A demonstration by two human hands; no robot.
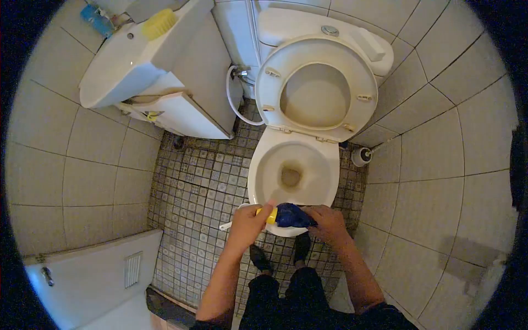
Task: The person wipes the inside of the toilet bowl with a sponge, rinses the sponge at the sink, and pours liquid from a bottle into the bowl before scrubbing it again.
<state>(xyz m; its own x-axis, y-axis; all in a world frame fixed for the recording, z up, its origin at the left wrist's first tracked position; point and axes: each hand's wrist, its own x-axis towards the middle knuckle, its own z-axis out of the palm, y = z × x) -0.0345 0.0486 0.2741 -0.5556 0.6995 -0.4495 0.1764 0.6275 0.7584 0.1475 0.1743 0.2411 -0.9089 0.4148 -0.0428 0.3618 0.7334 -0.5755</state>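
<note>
Over the front of the toilet bowl (256, 181), a dark blue bottle (293, 216) with a yellow cap (271, 216) lies sideways between my two hands. My left hand (248, 224) is closed around the yellow cap end, thumb along its top. A thin white piece (225, 226) sticks out on the left side of that hand; its kind is unclear. My right hand (329, 224) grips the other end of the bottle, fingers partly hidden behind it. Brown staining shows at the bottom of the bowl.
The toilet seat (269, 99) is raised against the cistern (291, 22). A brush holder (361, 157) stands by the right wall. At upper left are a washbasin (110, 82) with a yellow brush (159, 24) and a cabinet with its door (192, 118) ajar. A white door (99, 269) is at lower left.
</note>
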